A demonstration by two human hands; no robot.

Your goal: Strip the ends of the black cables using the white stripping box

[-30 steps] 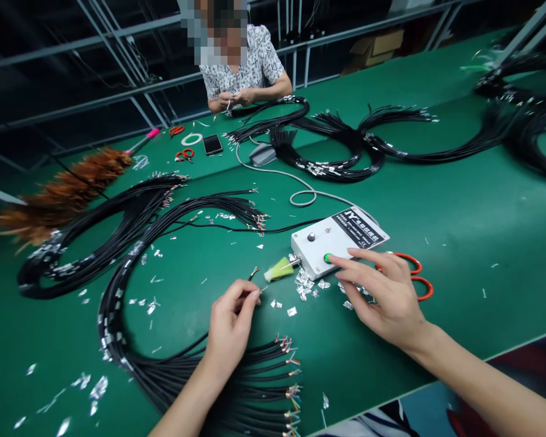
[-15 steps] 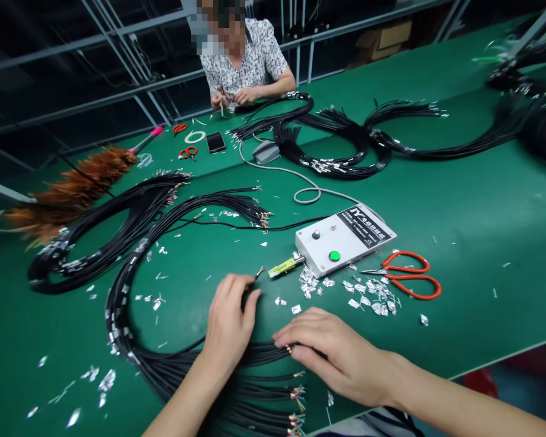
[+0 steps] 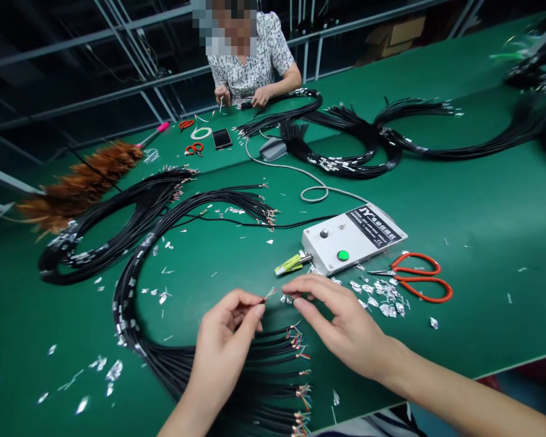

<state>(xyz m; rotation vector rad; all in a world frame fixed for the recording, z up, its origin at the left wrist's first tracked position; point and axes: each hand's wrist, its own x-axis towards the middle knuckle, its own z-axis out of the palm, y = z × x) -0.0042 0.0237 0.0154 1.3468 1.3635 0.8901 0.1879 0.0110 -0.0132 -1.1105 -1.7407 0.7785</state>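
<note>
My left hand (image 3: 230, 331) pinches a black cable near its end, and the thin coloured wires (image 3: 270, 294) fan out past my fingertips. To the right, my right hand (image 3: 334, 315) hovers with thumb and forefinger slightly apart, close to those wires but not touching them. Under my left hand lies a bundle of black cables (image 3: 164, 358), whose stripped ends (image 3: 303, 352) show coloured strands. A yellow-green clip (image 3: 290, 265) sits on the shaft of a grey control box (image 3: 352, 240) with a green button, just beyond my hands.
Orange-handled scissors (image 3: 421, 276) lie right of the box among foil scraps (image 3: 384, 297). More cable coils (image 3: 54, 267) lie left and at the back. A feather duster (image 3: 86, 179), phone (image 3: 222, 138) and grey pedal (image 3: 273, 149) are farther off. Across the table, a person (image 3: 250, 67) handles cables.
My left hand now pinches the cable, its end turned toward my right hand. My right hand has moved up from the bundle's ends toward that cable end. The view has shifted slightly.
</note>
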